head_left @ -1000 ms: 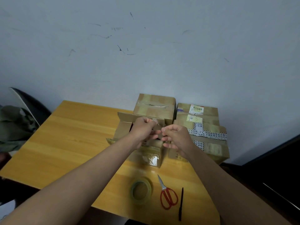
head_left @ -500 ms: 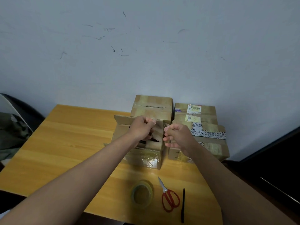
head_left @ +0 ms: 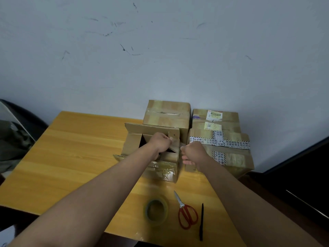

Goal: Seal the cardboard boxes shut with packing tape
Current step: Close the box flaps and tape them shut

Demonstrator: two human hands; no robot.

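Observation:
An open cardboard box (head_left: pixel 132 146) stands in the middle of the wooden table, its far flap upright and its left flap folded out. My left hand (head_left: pixel 161 143) is closed on the box's right flap at the opening. My right hand (head_left: pixel 193 153) is a fist just to the right of that flap, pinching its edge or a strip of tape; I cannot tell which. A roll of clear packing tape (head_left: pixel 156 210) lies flat near the table's front edge, apart from both hands.
Two taped boxes stand behind and to the right: a plain box (head_left: pixel 166 113) and a labelled box (head_left: pixel 229 138). Red-handled scissors (head_left: pixel 187 213) and a black pen (head_left: pixel 201 222) lie right of the tape roll. A dark chair (head_left: pixel 21 114) is at the left.
My two hands have drawn slightly apart, the right one moving right and down off the box. The camera has tilted, so the table sits lower in view.

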